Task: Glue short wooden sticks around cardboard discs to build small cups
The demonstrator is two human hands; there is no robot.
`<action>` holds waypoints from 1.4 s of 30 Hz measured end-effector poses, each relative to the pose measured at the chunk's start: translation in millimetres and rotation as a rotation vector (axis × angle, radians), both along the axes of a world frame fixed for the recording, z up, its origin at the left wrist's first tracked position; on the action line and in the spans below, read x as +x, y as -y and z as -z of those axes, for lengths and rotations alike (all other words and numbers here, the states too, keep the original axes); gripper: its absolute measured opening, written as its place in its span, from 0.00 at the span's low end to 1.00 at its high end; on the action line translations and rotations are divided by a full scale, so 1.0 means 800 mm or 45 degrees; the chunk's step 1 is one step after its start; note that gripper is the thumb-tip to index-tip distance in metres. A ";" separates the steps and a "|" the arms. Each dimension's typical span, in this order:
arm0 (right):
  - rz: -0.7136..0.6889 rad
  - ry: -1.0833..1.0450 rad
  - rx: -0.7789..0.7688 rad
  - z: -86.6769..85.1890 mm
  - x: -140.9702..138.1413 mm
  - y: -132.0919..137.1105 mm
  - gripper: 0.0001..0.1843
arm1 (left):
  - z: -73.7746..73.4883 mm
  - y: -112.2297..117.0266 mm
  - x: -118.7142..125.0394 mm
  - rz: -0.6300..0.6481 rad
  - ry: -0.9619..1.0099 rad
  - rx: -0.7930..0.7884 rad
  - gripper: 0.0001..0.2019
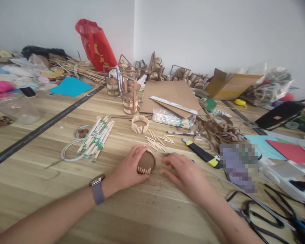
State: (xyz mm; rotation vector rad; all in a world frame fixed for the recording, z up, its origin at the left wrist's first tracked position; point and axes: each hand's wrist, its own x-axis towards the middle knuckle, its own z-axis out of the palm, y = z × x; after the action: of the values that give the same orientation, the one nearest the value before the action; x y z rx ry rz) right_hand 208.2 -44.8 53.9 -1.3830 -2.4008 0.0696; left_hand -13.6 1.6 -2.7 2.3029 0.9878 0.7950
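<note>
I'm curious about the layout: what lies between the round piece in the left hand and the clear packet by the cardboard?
The head view shows loose sticks between the round piece and the clear packet, with a pen nearer the packet.

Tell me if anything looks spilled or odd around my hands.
Dark crumbs lie scattered on the tabletop near the round piece in your left hand, like stray debris. Loose short sticks lie at mixed angles beyond it, which looks untidy.
</note>
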 end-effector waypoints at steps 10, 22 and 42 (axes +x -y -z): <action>0.886 0.079 -0.378 0.023 0.056 0.029 0.16 | -0.004 0.002 -0.005 -0.043 -0.035 0.043 0.51; 0.821 -0.511 -0.612 0.026 0.066 0.024 0.12 | -0.009 0.009 0.004 -0.117 -0.152 0.112 0.49; 0.757 -1.264 -0.822 0.029 0.035 0.045 0.17 | -0.007 0.012 0.007 -0.144 -0.157 0.102 0.45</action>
State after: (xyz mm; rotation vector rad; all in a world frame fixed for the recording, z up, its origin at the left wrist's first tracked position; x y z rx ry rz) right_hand 236.2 -81.0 30.6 -1.6856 -1.1237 1.1398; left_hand -7.7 -7.8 3.2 2.4059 1.1695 0.7569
